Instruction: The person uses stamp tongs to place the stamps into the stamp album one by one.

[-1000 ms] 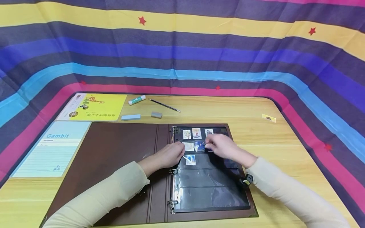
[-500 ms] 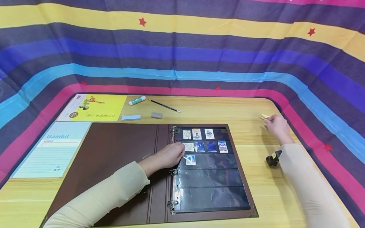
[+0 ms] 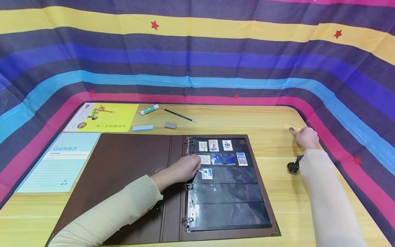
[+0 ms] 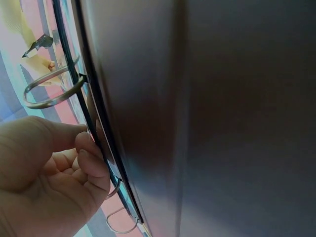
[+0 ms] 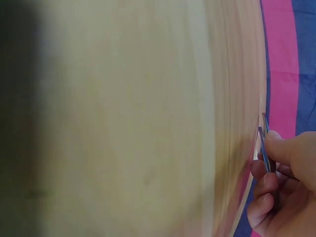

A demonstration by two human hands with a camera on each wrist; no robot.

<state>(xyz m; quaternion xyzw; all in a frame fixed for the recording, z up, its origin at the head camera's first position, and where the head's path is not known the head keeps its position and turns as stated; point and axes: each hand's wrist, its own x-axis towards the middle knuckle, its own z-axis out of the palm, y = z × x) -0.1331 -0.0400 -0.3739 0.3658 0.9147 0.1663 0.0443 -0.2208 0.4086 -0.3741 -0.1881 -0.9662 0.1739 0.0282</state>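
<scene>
A brown ring binder [image 3: 135,171] lies open, with a black pocket page [image 3: 228,192] on its rings. Several small stamps sit in the upper pockets, among them a blue-and-white stamp [image 3: 207,174] in the third row. My left hand [image 3: 182,168] pinches the inner edge of that page between two rings, as the left wrist view shows. At the far right, my right hand [image 3: 307,138] holds metal tweezers [image 5: 264,148] between thumb and fingers, their two prongs spread. The tweezer tips overlap a yellow stamp [image 3: 288,126] on the table.
Behind the binder lie a glue stick [image 3: 149,109], a pencil [image 3: 179,115], a light blue block [image 3: 143,128] and a grey eraser [image 3: 170,125]. A yellow booklet [image 3: 118,116] and a pale blue notebook [image 3: 58,164] are at the left. Striped cloth [image 3: 216,61] encloses the table.
My right hand has moved from the page's second row out to the yellow stamp at the far right, uncovering more stamps. The left hand stays at the page edge.
</scene>
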